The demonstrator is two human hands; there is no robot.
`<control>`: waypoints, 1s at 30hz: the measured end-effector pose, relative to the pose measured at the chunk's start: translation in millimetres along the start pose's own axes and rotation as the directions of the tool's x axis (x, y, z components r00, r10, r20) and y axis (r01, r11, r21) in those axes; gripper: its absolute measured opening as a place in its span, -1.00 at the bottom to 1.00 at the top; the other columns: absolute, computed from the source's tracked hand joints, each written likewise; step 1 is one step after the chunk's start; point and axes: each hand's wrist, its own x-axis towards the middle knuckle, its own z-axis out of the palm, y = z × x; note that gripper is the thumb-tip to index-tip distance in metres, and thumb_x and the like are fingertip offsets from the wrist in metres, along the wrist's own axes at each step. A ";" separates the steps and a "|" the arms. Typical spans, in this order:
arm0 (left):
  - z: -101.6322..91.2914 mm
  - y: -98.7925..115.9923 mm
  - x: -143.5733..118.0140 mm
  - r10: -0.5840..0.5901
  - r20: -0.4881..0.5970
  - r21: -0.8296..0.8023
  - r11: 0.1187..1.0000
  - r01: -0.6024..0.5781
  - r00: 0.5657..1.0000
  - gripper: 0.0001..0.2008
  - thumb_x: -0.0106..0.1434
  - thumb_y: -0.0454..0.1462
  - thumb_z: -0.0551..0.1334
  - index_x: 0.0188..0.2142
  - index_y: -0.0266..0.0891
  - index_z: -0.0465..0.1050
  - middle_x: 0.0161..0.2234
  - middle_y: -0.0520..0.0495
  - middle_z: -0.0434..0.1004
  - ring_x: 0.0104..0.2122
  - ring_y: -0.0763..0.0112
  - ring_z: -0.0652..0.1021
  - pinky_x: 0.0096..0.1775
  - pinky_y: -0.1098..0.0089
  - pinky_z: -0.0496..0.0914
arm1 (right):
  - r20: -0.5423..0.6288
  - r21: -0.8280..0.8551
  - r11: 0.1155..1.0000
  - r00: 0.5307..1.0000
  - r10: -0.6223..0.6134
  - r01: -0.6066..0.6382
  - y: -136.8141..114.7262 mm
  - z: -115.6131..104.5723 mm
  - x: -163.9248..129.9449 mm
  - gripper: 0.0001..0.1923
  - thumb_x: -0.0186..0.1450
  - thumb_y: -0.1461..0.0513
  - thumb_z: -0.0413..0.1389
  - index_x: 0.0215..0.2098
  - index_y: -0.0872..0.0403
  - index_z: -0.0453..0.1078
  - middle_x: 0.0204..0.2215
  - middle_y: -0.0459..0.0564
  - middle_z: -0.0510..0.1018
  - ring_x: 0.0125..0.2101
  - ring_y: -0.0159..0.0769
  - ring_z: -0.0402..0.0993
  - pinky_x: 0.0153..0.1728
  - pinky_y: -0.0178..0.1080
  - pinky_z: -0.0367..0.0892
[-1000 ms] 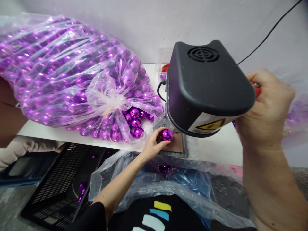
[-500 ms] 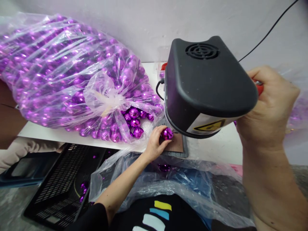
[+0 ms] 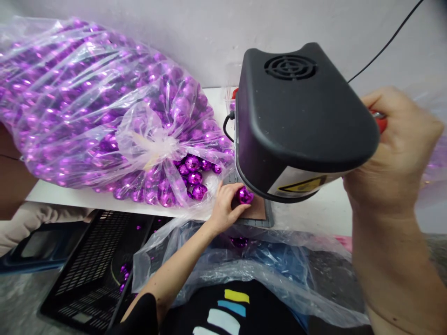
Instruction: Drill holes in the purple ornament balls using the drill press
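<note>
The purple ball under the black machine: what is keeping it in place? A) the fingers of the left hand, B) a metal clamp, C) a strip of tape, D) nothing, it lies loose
A: the left hand pinches the purple ball on the small plate under the black machine, while the right hand grips the red handle.

Single head-worn view, looks forward and down from close above white table. Black machine housing sits very near lens, fills right centre. Wall behind closes far edge; person's own lap lies along bottom edge. No second view shares scene.
</note>
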 end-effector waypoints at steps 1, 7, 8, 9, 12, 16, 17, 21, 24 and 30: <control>0.9 0.6 -0.2 0.022 0.022 0.011 1.000 -0.022 1.000 -0.55 0.34 -0.10 0.33 0.18 -0.13 0.41 0.05 -0.22 0.59 0.08 0.02 0.54 0.25 -0.15 0.27 | -0.004 -0.002 1.000 1.000 0.000 0.000 -0.4 0.0 -0.1 -0.70 0.37 0.07 0.07 -0.36 0.15 0.36 -0.57 -0.23 0.27 -0.54 -0.72 0.26 -0.48 -0.47 0.05; 1.2 3.8 1.7 0.021 0.062 0.004 1.000 -0.021 0.998 -0.50 0.32 -0.12 0.34 0.20 -0.13 0.37 0.13 -0.22 0.55 0.14 0.01 0.51 0.30 -0.16 0.21 | -0.011 -0.001 1.000 1.000 0.006 -0.006 -0.5 -0.2 0.7 -0.70 0.35 0.07 0.12 -0.39 0.13 0.35 -0.58 -0.22 0.27 -0.57 -0.70 0.21 -0.52 -0.49 0.05; 1.1 5.0 3.0 0.006 0.070 -0.023 1.000 -0.004 0.998 -0.50 0.31 -0.11 0.35 0.20 -0.12 0.38 0.13 -0.22 0.55 0.14 0.01 0.51 0.30 -0.16 0.21 | -0.011 0.008 1.000 1.000 0.006 -0.006 -0.2 -0.2 0.9 -0.69 0.34 0.06 0.13 -0.39 0.13 0.35 -0.58 -0.21 0.28 -0.57 -0.70 0.20 -0.53 -0.49 0.06; 1.3 6.4 4.5 -0.013 0.075 -0.052 0.999 0.017 0.997 -0.50 0.30 -0.09 0.36 0.19 -0.12 0.39 0.12 -0.21 0.56 0.14 0.00 0.51 0.30 -0.15 0.22 | -0.012 0.017 1.000 1.000 0.011 -0.011 0.1 -0.2 1.2 -0.69 0.33 0.05 0.14 -0.40 0.13 0.35 -0.59 -0.20 0.28 -0.56 -0.69 0.20 -0.54 -0.49 0.06; 4.7 11.1 8.6 -0.075 0.046 -0.108 0.991 0.080 0.996 -0.54 0.28 -0.07 0.38 0.12 -0.11 0.46 0.02 -0.18 0.61 0.08 0.00 0.55 0.27 -0.15 0.26 | -0.027 0.035 0.999 1.000 0.014 -0.013 1.4 -0.2 1.3 -0.68 0.33 0.05 0.16 -0.41 0.14 0.35 -0.58 -0.19 0.28 -0.55 -0.67 0.20 -0.56 -0.50 0.04; 10.8 14.2 9.2 -0.112 -0.012 -0.124 0.986 0.110 0.994 -0.51 0.25 -0.06 0.40 0.13 -0.11 0.47 0.03 -0.21 0.60 0.08 -0.03 0.54 0.24 -0.16 0.30 | -0.043 0.011 1.000 0.999 -0.022 0.022 4.0 -0.7 0.6 -0.68 0.34 0.05 0.14 -0.40 0.14 0.36 -0.57 -0.17 0.27 -0.54 -0.66 0.19 -0.55 -0.49 0.03; 11.6 14.2 8.6 -0.111 -0.011 -0.128 0.986 0.108 0.994 -0.50 0.25 -0.06 0.40 0.14 -0.10 0.47 0.04 -0.21 0.59 0.09 -0.04 0.53 0.23 -0.16 0.31 | -0.042 0.004 1.000 0.999 -0.023 0.023 4.7 -0.9 0.4 -0.68 0.34 0.05 0.14 -0.40 0.14 0.38 -0.57 -0.17 0.27 -0.54 -0.66 0.19 -0.54 -0.49 0.02; 12.6 12.3 5.8 -0.100 -0.002 -0.139 0.985 0.099 0.995 -0.51 0.26 -0.07 0.39 0.14 -0.10 0.46 0.04 -0.22 0.59 0.11 -0.04 0.51 0.25 -0.16 0.29 | -0.026 0.030 1.000 1.000 0.005 -0.004 6.5 -2.2 0.2 -0.68 0.31 0.04 0.19 -0.39 0.13 0.39 -0.56 -0.17 0.29 -0.51 -0.66 0.20 -0.51 -0.49 0.05; 13.3 10.7 5.0 -0.090 -0.008 -0.130 0.988 0.088 0.996 -0.52 0.27 -0.06 0.38 0.13 -0.13 0.44 0.04 -0.22 0.59 0.11 -0.02 0.52 0.29 -0.16 0.25 | -0.006 0.036 0.999 1.000 0.025 -0.025 5.3 -5.1 -1.5 -0.67 0.30 0.01 0.21 -0.37 0.12 0.41 -0.53 -0.16 0.33 -0.48 -0.63 0.23 -0.48 -0.47 0.11; 12.8 12.6 4.3 -0.091 -0.019 -0.090 0.992 0.089 0.996 -0.52 0.28 -0.07 0.36 0.12 -0.16 0.40 0.03 -0.15 0.59 0.11 0.07 0.52 0.36 -0.12 0.14 | -0.036 -0.221 0.965 0.988 -0.149 0.137 1.6 -17.2 -25.9 -0.72 0.39 0.04 0.10 -0.27 0.08 0.47 -0.45 -0.14 0.43 -0.46 -0.62 0.28 -0.42 -0.43 0.19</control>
